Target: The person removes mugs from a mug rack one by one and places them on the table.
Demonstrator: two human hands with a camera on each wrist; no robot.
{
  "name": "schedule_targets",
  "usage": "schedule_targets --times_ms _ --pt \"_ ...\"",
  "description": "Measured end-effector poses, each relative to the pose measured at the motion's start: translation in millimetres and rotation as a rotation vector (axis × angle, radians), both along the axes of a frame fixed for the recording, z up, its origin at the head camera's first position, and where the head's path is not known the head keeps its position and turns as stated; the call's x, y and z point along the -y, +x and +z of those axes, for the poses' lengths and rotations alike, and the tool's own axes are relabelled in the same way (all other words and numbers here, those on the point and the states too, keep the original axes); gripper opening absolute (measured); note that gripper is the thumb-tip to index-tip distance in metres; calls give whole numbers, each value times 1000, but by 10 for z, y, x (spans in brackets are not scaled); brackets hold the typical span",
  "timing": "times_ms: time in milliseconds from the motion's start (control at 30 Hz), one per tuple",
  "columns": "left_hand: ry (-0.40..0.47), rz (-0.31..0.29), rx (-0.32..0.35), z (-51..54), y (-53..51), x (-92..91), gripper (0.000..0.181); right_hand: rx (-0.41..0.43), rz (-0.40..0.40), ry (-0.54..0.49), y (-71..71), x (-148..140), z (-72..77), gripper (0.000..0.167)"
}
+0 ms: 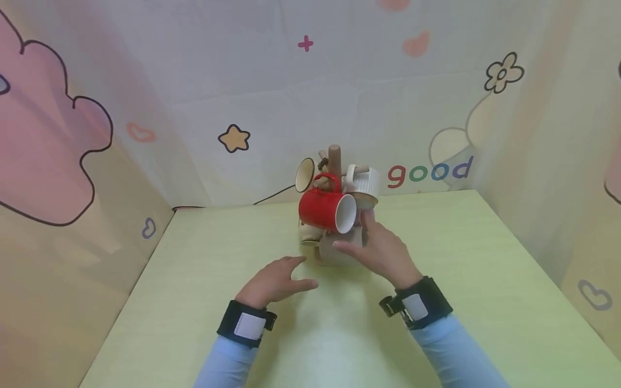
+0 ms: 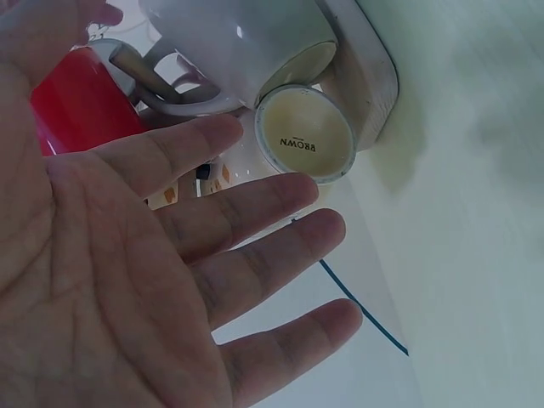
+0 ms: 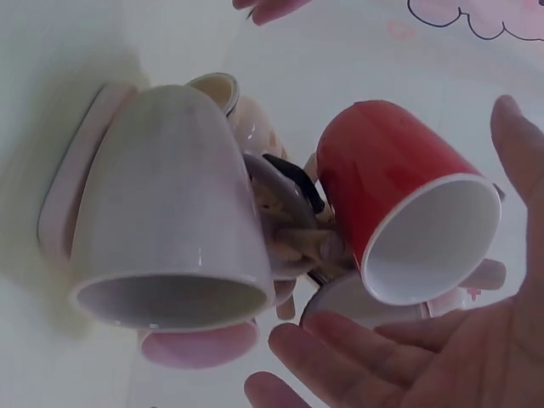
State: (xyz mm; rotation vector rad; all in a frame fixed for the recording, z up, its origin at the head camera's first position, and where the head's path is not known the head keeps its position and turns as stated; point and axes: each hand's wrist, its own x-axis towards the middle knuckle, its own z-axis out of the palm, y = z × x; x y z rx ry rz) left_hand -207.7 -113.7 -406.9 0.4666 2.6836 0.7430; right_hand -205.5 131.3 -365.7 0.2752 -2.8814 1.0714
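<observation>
Red mug's mouth faces the right hand, and the right hand is nearer

On the left, the left hand (image 1: 273, 281) is spread wide over the green table (image 1: 184, 280). It holds nothing. Its fingers point up and to the right, toward the mugs, and the red mug is above and to the right of it.

Next comes a small cream mug (image 1: 305, 175), high on the left of the wooden rack (image 1: 335, 157).

The red mug (image 1: 317, 209) hangs at the front of the rack, with its handle on top. It lies on its side: its long way runs from left to right and tips down a bit, with the mouth at the right end. A pale mug (image 1: 332, 250) is just under it.

A white ribbed mug (image 1: 367, 183) hangs on the right.

Last is the right hand (image 1: 385, 253), just beside the red mug's mouth. Its thumb and fingers are wide apart and grip nothing. I cannot tell if a fingertip touches a mug.
</observation>
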Motion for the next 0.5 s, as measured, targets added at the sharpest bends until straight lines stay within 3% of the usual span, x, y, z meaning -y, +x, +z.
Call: schedule_targets --times_ms 267,500 --pt "-7 14 -2 -25 9 21 76 -42 -103 -199 -77 158 -50 97" --pt "-17 31 8 -78 10 40 76 -89 -179 -527 -30 335 -138 90"
